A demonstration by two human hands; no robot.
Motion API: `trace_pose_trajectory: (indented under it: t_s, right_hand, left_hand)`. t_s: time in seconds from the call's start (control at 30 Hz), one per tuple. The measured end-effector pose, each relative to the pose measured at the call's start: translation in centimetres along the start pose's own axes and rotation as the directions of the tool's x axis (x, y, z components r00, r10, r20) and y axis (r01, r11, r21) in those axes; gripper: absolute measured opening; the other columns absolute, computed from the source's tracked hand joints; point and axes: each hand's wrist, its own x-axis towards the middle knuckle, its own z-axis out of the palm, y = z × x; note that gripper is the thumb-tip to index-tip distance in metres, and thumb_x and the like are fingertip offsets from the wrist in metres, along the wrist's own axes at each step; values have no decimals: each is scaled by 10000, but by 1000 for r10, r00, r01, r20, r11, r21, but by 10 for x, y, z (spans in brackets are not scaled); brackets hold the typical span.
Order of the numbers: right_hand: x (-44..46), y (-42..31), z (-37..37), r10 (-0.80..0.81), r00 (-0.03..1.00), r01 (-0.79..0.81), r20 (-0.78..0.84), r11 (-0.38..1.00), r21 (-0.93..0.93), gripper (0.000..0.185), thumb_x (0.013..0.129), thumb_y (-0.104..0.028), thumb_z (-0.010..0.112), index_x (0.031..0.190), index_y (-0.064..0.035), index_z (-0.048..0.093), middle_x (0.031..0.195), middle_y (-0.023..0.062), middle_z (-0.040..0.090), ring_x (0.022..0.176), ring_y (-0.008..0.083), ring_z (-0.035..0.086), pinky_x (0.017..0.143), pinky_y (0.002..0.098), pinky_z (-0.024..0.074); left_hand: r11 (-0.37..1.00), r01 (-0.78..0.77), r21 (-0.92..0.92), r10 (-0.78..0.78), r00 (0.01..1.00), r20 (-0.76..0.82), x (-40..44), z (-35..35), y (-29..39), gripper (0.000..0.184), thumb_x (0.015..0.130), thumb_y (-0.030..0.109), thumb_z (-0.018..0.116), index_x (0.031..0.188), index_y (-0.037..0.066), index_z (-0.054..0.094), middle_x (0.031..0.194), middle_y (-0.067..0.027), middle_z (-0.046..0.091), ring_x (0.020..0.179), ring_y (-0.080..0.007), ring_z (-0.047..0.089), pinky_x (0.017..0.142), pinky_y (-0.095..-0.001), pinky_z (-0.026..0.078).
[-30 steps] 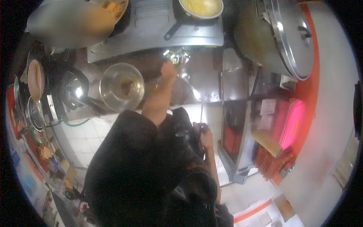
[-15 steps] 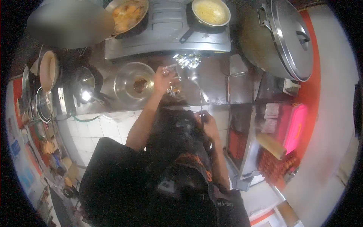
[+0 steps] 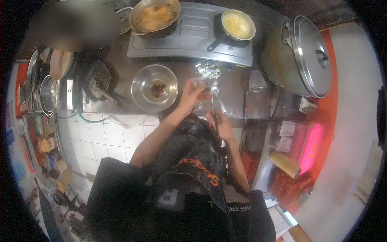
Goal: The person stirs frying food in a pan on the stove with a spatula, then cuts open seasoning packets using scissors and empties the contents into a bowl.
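Observation:
My left hand (image 3: 188,99) is closed around a small clear plastic packet (image 3: 198,83) above the counter. My right hand (image 3: 221,125) grips a knife (image 3: 213,94) by its dark handle, with the long thin blade pointing away from me and up beside the packet. Whether the blade touches the packet, I cannot tell. Left of my hands stands a steel bowl (image 3: 139,86) with a dark reddish-brown substance (image 3: 157,90) at its bottom. Shiny foil-like wrappers (image 3: 209,70) lie just beyond the packet. A spoon on the counter is mostly hidden behind the blade.
A stove (image 3: 193,40) at the back carries a pan of orange-brown food (image 3: 155,18) and a smaller pan of yellow food (image 3: 238,25). A large lidded pot (image 3: 278,52) stands at right. A dark pan (image 3: 98,76) is left of the bowl; a pink case (image 3: 312,149) lies lower right.
My right hand has raised the knife from near my apron to beside the packet. My left hand has moved right, away from the bowl, still with the packet. The camera view has shifted.

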Motion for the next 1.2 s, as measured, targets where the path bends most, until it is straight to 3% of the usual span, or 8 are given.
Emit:
trace_pose_trajectory:
  t_s: [0.37, 0.47, 0.53, 0.73, 0.87, 0.97, 1.03, 1.2]
  right_hand:
    - [-10, -11, 1, 36, 997, -33, -72, 999, 32, 467, 845, -469, 695, 954, -17, 653, 609, 18, 536, 549, 91, 482, 510, 265, 379]
    - [-10, -4, 2, 21, 998, -22, -67, 1000, -7, 424, 833, -438, 722, 877, -21, 659, 600, 17, 533, 540, 89, 482, 501, 270, 382]
    - [-12, -8, 4, -1, 995, -7, -104, 997, -78, 416, 825, -427, 734, 815, -19, 651, 579, 12, 528, 521, 91, 471, 500, 276, 382]
    - [-11, -12, 12, 22, 992, -25, -122, 999, -28, 412, 822, -409, 738, 812, -7, 647, 544, 14, 522, 499, 105, 461, 495, 293, 374]
    - [-8, -20, 15, 49, 990, -54, -134, 998, -33, 403, 827, -405, 732, 822, -10, 651, 540, 27, 532, 492, 111, 473, 498, 298, 384]
    - [-5, -22, 17, 63, 991, -73, -120, 994, -79, 403, 831, -408, 726, 833, -13, 652, 527, 32, 534, 479, 117, 487, 487, 301, 387]
    - [-3, -16, 21, 18, 988, -25, -152, 999, -42, 405, 831, -408, 725, 832, -10, 651, 518, 33, 531, 471, 115, 498, 470, 300, 383]
    - [3, -3, 23, 38, 992, -42, -117, 999, -32, 368, 856, -387, 713, 908, -28, 653, 549, -5, 530, 460, 79, 489, 416, 247, 343]
  left_hand:
    - [1000, 2, -7, -2, 1000, 18, -10, 4, -6, 389, 912, 120, 612, 1239, 87, 404, 1184, -153, 560, 911, -298, 663, 773, -392, 571]
    - [997, 62, -43, -63, 998, -13, -13, 7, 0, 375, 928, 175, 604, 1226, 79, 398, 1157, -157, 558, 877, -288, 667, 761, -386, 573]
    - [988, 107, -111, -121, 984, -129, -18, 13, 7, 352, 959, 249, 559, 1221, 84, 391, 1120, -162, 557, 841, -275, 669, 714, -382, 584]
    - [996, 86, -35, -91, 982, -169, -5, -1, -9, 328, 985, 338, 500, 1196, 96, 435, 1065, -154, 560, 722, -269, 668, 579, -368, 586]
    - [992, 125, -33, -128, 985, -120, -3, -7, -18, 337, 982, 352, 503, 1181, 85, 452, 1025, -139, 559, 684, -259, 660, 577, -364, 592]
    - [991, 109, -77, -118, 985, -125, -4, -8, -17, 342, 978, 352, 509, 1185, 86, 452, 996, -128, 562, 686, -253, 663, 583, -362, 595]
    - [983, 168, -74, -172, 983, -64, -5, -13, -17, 297, 964, 412, 537, 1092, 149, 484, 1012, -34, 549, 858, -190, 632, 692, -366, 576]
    - [975, 206, -84, -209, 978, -28, -6, -21, -20, 328, 968, 418, 526, 1120, 131, 483, 1041, -49, 564, 920, -195, 623, 745, -375, 558]
